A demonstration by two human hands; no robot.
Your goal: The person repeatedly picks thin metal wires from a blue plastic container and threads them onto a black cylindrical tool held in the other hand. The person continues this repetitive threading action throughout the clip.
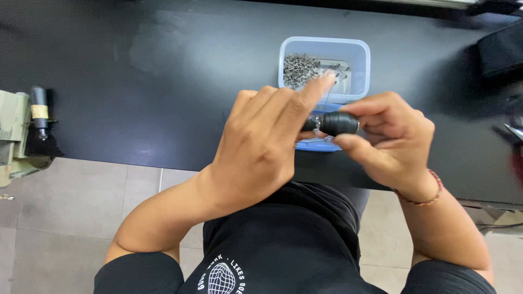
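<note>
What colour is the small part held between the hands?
Black, with a silvery metal end; the part shows best in the head view.

Both hands [261, 147] [389, 144] grip a black cylinder [336, 123], perhaps a connector, above a plastic tub [359, 60].

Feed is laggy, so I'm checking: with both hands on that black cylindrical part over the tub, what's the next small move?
Probably seat the left hand fingertips on the metal end of the black cylindrical part, which the right hand pinches above the clear plastic tub.

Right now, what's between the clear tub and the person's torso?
In the head view: both hands, left hand and right hand, holding a black cylindrical part, below the clear tub.
</note>
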